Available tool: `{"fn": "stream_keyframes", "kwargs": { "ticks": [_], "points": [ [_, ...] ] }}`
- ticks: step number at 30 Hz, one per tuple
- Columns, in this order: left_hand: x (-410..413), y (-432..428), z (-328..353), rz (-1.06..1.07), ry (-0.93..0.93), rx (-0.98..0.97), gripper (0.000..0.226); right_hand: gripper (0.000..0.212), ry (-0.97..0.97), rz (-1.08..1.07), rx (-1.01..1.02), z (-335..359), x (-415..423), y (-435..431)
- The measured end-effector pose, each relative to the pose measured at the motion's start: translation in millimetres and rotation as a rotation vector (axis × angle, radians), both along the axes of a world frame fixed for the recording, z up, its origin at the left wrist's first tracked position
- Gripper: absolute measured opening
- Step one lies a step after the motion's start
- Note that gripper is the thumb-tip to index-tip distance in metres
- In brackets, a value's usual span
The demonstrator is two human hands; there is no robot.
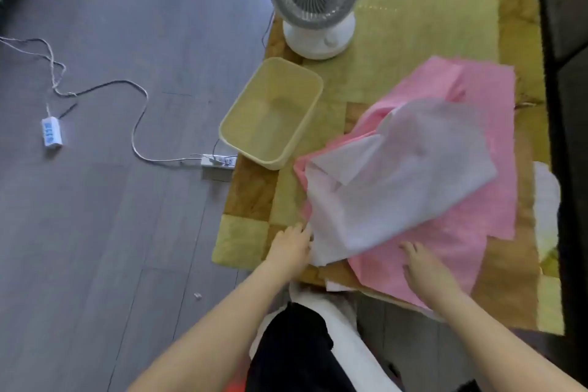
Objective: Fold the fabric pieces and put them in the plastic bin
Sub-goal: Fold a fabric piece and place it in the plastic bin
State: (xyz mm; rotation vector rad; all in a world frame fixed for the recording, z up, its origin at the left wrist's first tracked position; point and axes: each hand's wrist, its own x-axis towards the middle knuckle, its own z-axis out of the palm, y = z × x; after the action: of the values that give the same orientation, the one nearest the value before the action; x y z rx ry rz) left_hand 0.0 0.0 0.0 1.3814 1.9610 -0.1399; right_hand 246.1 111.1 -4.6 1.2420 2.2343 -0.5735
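Observation:
A white fabric piece (397, 175) lies crumpled on top of a larger pink fabric piece (471, 232), both spread on a yellow-green mat. My left hand (291, 247) grips the white piece's near left edge. With its fingers spread, my right hand (424, 267) rests flat on the pink piece's near part, just below the white one. The pale yellow plastic bin (243, 141) stands to the left of the fabrics at the mat's edge, with nothing inside it.
A white desk fan (315, 0) stands on the mat (413, 25) behind the bin. Two power strips (51, 132) (219, 161) with cables lie on the grey floor at left. Another white cloth (545, 200) lies at the mat's right edge beside dark furniture.

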Motion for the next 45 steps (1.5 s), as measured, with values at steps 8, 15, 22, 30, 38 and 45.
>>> {"fn": "stream_keyframes", "kwargs": {
  "ticks": [8, 15, 22, 30, 38, 45],
  "points": [
    [-11, 63, -74, 0.116, 0.001, 0.259, 0.043, 0.053, 0.289, 0.03, 0.292, -77, -55, 43],
    [-37, 103, -113, 0.217, -0.093, 0.378, 0.054, 0.069, 0.369, 0.275, 0.497, -97, -131, 88],
    [-30, 96, -126, 0.284, -0.214, 0.538, 0.031, 0.022, 0.232, 0.301, 0.584, -124, -155, 108],
    [-12, 51, -109, 0.514, -0.156, 0.771, 0.063, 0.019, 0.638, 0.412, 0.976, -93, -119, 98],
    [77, 25, -84, 0.429, 0.25, 0.724, 0.069, 0.026, 0.959, 0.269, 0.913, -73, 9, 53],
    [133, 12, -79, 0.139, 0.35, 0.635, 0.072, 0.016, 0.918, 0.06, 0.873, -85, 121, 20]
  ]
}}
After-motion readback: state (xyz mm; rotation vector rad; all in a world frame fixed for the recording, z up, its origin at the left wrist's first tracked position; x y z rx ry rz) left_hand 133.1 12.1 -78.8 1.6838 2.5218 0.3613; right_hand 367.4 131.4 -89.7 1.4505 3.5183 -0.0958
